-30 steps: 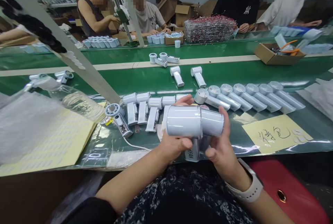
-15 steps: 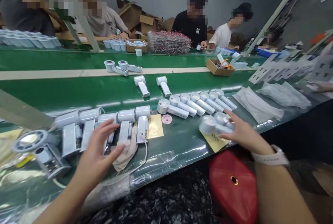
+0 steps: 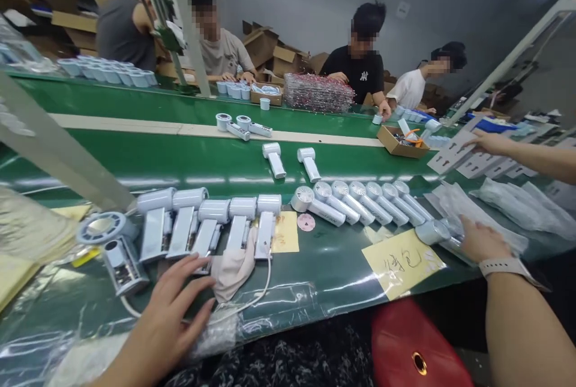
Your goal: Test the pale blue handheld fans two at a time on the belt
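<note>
Although the left hand [image 3: 167, 308] lies open, its fingers spread and holding nothing, just beside a beige cloth [image 3: 233, 271] at the near edge of the green conveyor belt [image 3: 180, 165], the right hand [image 3: 483, 242] rests against a white hand fan [image 3: 432, 232] toward the belt's right end, and from here I can't tell if it's clamped on. Farther off, rows of white fans [image 3: 360, 207] lie across the belt, and beyond them a co-worker's hand [image 3: 488, 143] touches a white card [image 3: 450, 154].
</note>
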`<state>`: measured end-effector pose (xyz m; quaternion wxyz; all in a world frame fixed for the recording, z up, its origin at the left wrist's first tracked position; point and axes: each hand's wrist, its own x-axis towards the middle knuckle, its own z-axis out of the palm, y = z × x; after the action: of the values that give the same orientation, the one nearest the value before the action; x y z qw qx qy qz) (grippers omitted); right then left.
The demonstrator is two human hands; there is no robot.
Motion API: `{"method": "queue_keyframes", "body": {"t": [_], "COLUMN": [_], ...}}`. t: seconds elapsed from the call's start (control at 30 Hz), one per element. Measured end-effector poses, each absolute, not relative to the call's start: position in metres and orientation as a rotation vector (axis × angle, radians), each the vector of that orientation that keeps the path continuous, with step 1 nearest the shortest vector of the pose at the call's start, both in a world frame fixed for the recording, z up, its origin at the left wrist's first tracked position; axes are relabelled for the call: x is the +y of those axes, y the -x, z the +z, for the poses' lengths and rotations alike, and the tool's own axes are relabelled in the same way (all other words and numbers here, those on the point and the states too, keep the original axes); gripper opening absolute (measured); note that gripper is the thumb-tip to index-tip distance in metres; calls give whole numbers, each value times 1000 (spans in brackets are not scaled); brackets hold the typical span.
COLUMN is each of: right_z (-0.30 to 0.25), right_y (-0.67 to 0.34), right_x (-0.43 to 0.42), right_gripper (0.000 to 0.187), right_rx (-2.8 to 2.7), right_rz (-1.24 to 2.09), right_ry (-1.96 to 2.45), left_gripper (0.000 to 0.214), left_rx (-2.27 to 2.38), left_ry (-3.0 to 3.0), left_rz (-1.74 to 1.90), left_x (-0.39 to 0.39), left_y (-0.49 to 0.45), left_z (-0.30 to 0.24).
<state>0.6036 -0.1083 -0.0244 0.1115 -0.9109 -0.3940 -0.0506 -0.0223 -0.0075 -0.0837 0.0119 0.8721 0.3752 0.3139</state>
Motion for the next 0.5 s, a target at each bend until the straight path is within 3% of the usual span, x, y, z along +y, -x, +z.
{"method": "queue_keyframes", "body": {"t": [0.17,0.37,0.5], "right_z": [9,-17,-24], "right_y": [-536,-400,-345], "right_x": [-20,125,188], "right_gripper": [60,33,33], "right_rx": [-1384,-1975,-2090], "right_rz": [-367,106,279], "right_ry": [2515,2402,2435], "left_gripper": [19,17,16], "left_rx": [1274,1394,1408], "left_ry": [-2607,-2413,-2362], "left_rz": [1156,1110,1140], "left_x": [-11,-17,-25], "left_y": [19,19,17], "left_z": [-90,-87,-80]}}
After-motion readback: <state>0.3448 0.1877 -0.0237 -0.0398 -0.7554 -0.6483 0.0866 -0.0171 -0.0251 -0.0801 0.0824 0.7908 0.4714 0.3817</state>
